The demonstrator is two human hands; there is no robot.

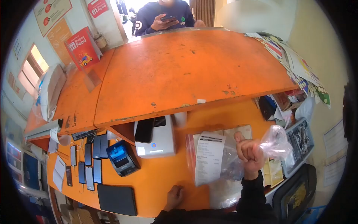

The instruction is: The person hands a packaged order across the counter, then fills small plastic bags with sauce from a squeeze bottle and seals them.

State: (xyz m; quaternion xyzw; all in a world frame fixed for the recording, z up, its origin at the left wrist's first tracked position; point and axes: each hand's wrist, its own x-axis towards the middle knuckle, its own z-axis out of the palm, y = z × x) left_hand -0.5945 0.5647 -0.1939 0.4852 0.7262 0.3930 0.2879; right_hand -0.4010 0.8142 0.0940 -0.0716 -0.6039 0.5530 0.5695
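Observation:
My right hand (pixel 250 155) is closed on the gathered top of a clear plastic bag (pixel 231 166), whose crumpled end (pixel 276 142) sticks out to the right of the fist. A printed receipt (pixel 209 156) lies against the bag's left part, over a reddish edge. The bag's contents are hard to make out. My left hand (pixel 174 197) rests on the lower orange desk near its front edge, fingers curled in; whether it holds anything is hidden.
Several phones (pixel 88 154), a payment terminal (pixel 122 158), a white box (pixel 156 140) and a black pad (pixel 117 199) are on the left. A blue-grey tray (pixel 298 147) stands right. Across the raised counter (pixel 179 71), a person (pixel 164 18) holds a phone.

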